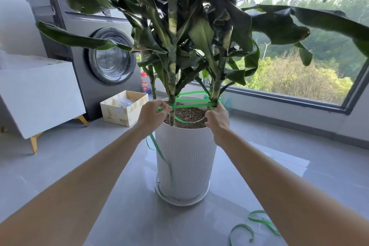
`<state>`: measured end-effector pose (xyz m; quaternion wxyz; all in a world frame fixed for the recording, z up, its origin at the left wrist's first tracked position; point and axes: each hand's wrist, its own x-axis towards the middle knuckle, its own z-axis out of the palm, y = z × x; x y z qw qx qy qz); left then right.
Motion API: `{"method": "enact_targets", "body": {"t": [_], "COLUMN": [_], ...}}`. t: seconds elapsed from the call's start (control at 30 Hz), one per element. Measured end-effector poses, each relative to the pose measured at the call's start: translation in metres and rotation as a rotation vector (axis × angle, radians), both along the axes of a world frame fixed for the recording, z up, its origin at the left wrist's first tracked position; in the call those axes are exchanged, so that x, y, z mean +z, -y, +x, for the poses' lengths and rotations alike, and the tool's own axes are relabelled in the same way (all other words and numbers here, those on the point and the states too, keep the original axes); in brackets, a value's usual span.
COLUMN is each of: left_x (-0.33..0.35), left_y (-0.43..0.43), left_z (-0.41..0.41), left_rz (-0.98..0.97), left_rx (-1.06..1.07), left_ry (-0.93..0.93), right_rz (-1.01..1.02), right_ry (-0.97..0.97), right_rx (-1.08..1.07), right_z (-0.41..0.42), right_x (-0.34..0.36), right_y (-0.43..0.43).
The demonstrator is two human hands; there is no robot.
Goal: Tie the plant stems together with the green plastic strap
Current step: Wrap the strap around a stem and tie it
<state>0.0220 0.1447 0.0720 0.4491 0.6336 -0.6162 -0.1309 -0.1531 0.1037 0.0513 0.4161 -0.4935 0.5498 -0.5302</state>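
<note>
Green plastic, flat and springy: the green strap [193,104] runs in several bands just above the rim of the white pot [185,156]. It wraps round the left stem [171,90] and the right stem [215,90], and a slacker loop bows out over the far side of the pot.

The left hand [152,112] is at the left stem, above the pot's near-left rim, fingers curled and pinching the strap where the bands cross. The right hand [218,118] is at the right stem, above the pot's right rim, fingers curled in. It looks to be gripping the strap against that stem, though its fingertips are turned away, so I wouldn't swear to it. The loose tail [169,168] drops down the pot's left side toward its base, and spare curls [261,221] lie on the floor to the pot's near right.

How will it handle? I'd call the strap light, smooth and stiff enough to spring back the instant the tension goes, so a knot may slip. Best taken flat between thumb and finger, close to the crossing at each stem, not out along the tail. The stems look firm but stand in loose soil [189,117], so draw them in gently.
</note>
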Motion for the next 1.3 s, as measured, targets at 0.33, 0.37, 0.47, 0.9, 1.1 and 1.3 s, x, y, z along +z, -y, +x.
{"method": "enact_targets", "body": {"t": [0.33, 0.37, 0.47, 0.9, 1.1, 1.3], "left_x": [-0.004, -0.005, -0.008, -0.007, -0.008, -0.011], "left_y": [0.004, 0.005, 0.01, 0.019, 0.022, 0.024], "left_z": [-0.002, -0.002, 0.003, 0.01, 0.008, 0.002], "left_rz": [0.044, 0.043, 0.026, 0.021, -0.015, -0.068], "left_rx": [-0.022, -0.018, -0.016, -0.004, 0.022, 0.079], "left_ry": [-0.266, -0.3, -0.413, -0.299, -0.291, -0.268], "right_rz": [-0.032, -0.036, -0.051, -0.05, -0.059, -0.068], "right_ry": [-0.045, -0.048, -0.078, -0.048, -0.033, -0.02], "right_rx": [0.0, 0.004, 0.001, 0.003, 0.007, 0.024], "right_z": [-0.001, -0.001, -0.004, -0.007, -0.01, -0.011], "right_x": [-0.004, -0.003, -0.005, -0.004, -0.005, -0.005], "right_y": [0.003, 0.002, 0.003, 0.002, 0.006, 0.005]}}
